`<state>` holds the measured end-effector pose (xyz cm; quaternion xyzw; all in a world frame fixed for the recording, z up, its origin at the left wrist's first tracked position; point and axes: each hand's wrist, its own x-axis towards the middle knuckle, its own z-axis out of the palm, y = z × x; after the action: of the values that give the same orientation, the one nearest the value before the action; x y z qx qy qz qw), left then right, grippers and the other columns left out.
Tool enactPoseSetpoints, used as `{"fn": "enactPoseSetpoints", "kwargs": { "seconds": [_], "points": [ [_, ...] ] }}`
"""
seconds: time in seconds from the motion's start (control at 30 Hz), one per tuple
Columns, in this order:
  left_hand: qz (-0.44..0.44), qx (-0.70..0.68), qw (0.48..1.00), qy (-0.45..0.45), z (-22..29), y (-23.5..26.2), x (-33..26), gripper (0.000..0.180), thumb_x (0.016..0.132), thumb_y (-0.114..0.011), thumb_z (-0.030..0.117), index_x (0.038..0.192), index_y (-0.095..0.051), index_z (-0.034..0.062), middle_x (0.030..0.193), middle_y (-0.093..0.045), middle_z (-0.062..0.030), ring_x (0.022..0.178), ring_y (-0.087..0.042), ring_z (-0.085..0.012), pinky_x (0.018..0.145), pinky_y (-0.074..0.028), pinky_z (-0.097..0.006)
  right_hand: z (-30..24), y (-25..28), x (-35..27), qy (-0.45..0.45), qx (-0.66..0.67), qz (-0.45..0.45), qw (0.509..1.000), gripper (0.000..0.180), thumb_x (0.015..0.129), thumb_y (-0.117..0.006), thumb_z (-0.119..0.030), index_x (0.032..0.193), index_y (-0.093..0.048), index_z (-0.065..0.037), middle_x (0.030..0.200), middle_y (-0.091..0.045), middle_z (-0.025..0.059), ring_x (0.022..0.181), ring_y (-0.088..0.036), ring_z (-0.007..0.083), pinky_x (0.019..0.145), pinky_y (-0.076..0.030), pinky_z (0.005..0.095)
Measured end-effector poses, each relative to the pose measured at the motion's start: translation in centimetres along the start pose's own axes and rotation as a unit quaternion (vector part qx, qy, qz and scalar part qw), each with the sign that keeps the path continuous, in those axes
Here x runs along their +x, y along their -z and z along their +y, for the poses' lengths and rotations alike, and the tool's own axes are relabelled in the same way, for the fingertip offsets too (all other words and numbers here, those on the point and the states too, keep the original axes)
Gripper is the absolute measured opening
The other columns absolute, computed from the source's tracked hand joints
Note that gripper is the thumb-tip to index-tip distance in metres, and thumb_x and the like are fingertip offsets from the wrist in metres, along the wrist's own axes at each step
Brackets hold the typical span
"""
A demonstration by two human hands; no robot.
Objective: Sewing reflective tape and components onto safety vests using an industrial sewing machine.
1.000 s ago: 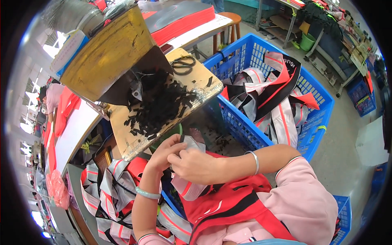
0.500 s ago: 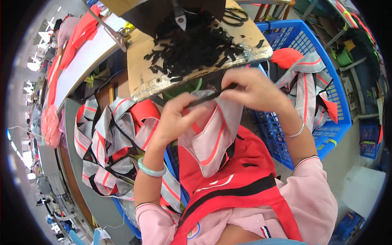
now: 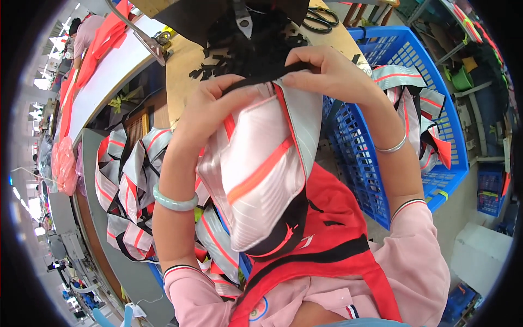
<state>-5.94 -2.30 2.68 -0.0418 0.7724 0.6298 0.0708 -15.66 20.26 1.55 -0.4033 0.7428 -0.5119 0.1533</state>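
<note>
One striped fabric piece [image 3: 256, 163], pale grey to white with coral bands, hangs from both hands in front of the wearer's red apron [image 3: 340, 210]. Its upper edge carries a black band [image 3: 267, 80], drawn roughly level between the two grips; its lower end shows a black section with a small coral mark. The left hand [image 3: 210, 111] pinches the band's left portion between thumb and fingers; the right hand [image 3: 329, 76] grips the opposite portion similarly, thumb lying along the grey cloth. Pale green and silver bangles [image 3: 175, 201] [image 3: 393, 145] encircle the left and right forearms respectively.

Just beyond the hands lies a wooden board [image 3: 180, 90], bearing a heap of black clippings [image 3: 259, 52] beneath a pointed metal part [image 3: 243, 22]; black-handled scissors [image 3: 321, 20] rest near its far right edge. Right of the board, a blue basket [image 3: 462, 147] contains similar striped pieces [image 3: 406, 106]. Beside the left forearm lies a tangled pile of striped cloth [image 3: 131, 182]. At upper left, coral fabric [image 3: 98, 46] drapes a white table [image 3: 117, 61], near another person [image 3: 88, 32].
</note>
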Motion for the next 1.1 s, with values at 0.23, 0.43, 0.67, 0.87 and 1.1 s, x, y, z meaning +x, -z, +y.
{"fn": "enactPoseSetpoints", "kwargs": {
  "seconds": [0.23, 0.43, 0.67, 0.87, 1.1],
  "points": [
    [0.025, -0.147, 0.989, 0.022, -0.8, 2.1, 3.4, 0.024, 0.083, -0.069, 0.016, 0.101, -0.066, -0.0005, 0.085, -0.068, -0.0049, 0.072, -0.063, -0.0096, 0.066, -0.049, -0.020, 0.8, -0.6, 2.9, -0.024, -0.022, 0.067, 0.997, 0.027, 0.086, -0.063, -0.028, 0.095, -0.062, -0.002, 0.075, -0.055, -0.0032, 0.071, -0.049, 0.0029, 0.062, -0.039, 0.0205],
    [0.006, -0.198, 0.979, 0.041, -1.0, 2.9, 5.1, 0.024, 0.086, -0.065, 0.013, 0.106, -0.063, -0.0012, 0.092, -0.069, -0.0079, 0.078, -0.065, -0.0113, 0.071, -0.051, -0.023, 2.3, -0.3, 4.4, -0.077, 0.001, 0.073, 0.994, 0.031, 0.085, -0.064, -0.029, 0.099, -0.064, -0.002, 0.081, -0.060, -0.0016, 0.077, -0.053, 0.0045, 0.069, -0.042, 0.0200],
    [0.029, -0.219, 0.974, 0.040, -2.4, 4.2, 6.7, 0.034, 0.090, -0.061, 0.012, 0.119, -0.055, -0.0032, 0.105, -0.068, -0.0093, 0.092, -0.064, -0.0146, 0.082, -0.050, -0.025, 2.3, 0.2, 5.6, -0.076, 0.026, 0.056, 0.995, 0.031, 0.084, -0.065, -0.027, 0.100, -0.065, -0.001, 0.086, -0.063, -0.0004, 0.079, -0.056, 0.0058, 0.072, -0.043, 0.0202],
    [0.056, -0.193, 0.978, 0.056, -0.3, 3.4, 5.8, 0.037, 0.091, -0.059, 0.011, 0.124, -0.052, -0.0034, 0.108, -0.068, -0.0104, 0.095, -0.065, -0.0159, 0.085, -0.050, -0.025, 2.4, 0.2, 5.9, -0.054, 0.042, 0.085, 0.994, 0.026, 0.084, -0.066, -0.024, 0.098, -0.066, -0.002, 0.083, -0.063, -0.0007, 0.077, -0.057, 0.0046, 0.070, -0.044, 0.0201],
    [0.057, -0.189, 0.979, 0.049, -0.8, 3.7, 6.2, 0.037, 0.091, -0.058, 0.012, 0.124, -0.052, -0.0040, 0.110, -0.067, -0.0104, 0.095, -0.064, -0.0154, 0.085, -0.050, -0.025, 2.2, 0.0, 5.9, -0.078, 0.080, 0.096, 0.989, 0.025, 0.085, -0.066, -0.025, 0.098, -0.066, -0.003, 0.083, -0.062, -0.0021, 0.076, -0.055, 0.0042, 0.069, -0.044, 0.0201]
  ]
}}
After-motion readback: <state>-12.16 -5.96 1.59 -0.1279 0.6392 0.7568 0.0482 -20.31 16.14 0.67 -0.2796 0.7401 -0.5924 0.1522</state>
